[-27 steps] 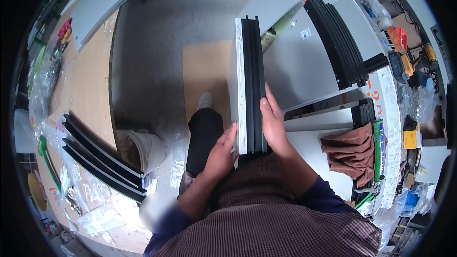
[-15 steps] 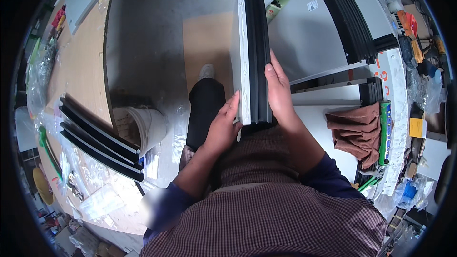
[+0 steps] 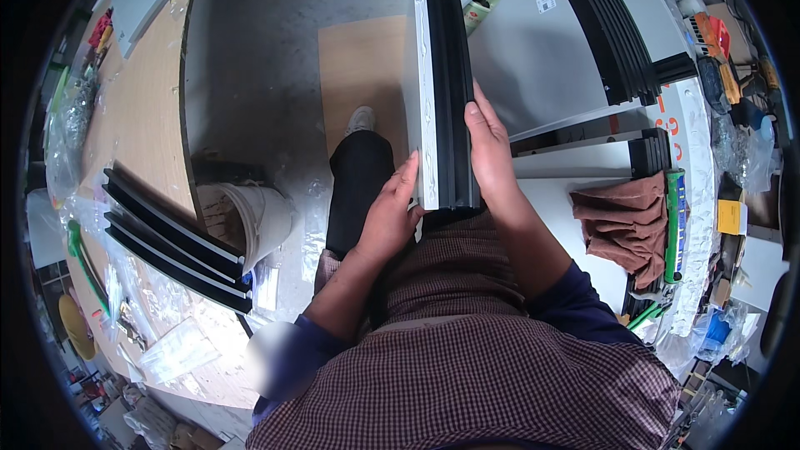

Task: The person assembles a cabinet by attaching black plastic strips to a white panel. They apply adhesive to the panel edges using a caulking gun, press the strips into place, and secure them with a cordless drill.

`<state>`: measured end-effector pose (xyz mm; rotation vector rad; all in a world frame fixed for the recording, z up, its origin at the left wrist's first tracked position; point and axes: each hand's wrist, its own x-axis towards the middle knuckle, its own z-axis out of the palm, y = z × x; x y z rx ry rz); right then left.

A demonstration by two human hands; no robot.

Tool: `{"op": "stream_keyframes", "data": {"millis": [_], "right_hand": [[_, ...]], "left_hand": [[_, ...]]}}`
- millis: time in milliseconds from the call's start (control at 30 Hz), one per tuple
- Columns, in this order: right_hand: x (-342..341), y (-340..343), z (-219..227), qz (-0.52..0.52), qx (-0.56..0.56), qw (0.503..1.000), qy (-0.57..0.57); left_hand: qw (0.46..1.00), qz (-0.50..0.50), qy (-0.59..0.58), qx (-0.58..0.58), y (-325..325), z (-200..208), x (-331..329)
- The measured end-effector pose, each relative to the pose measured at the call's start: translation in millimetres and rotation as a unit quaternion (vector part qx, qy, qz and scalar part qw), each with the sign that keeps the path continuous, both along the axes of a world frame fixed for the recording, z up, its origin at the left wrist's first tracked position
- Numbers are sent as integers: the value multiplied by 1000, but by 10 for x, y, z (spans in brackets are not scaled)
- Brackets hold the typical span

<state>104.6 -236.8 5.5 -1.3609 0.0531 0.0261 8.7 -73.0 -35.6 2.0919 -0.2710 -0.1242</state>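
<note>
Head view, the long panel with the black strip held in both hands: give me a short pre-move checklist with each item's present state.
1. Left hand on the white panel, at its near end: ok.
2. Right hand on the black strip, fingers lying along its right side: ok.
3. Black strip seated flush along the panel's full length: cannot tell, the far end runs to the picture's edge.
4. Panel held clear of the white bucket on the floor to the left: ok.
5. Panel apart from the stacked black strips on the grey table at right: ok.
</note>
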Motion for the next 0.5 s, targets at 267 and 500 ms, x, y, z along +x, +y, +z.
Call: {"op": "stream_keyframes", "data": {"millis": [267,500], "right_hand": [[-29,-12,81,5,-18,1000,18],[-7,8,89,8,-12,1000,20]], "left_hand": [[1000,-1,5,6,10,-18,-13],[1000,-11,-5,8,24,-19,17]]}}
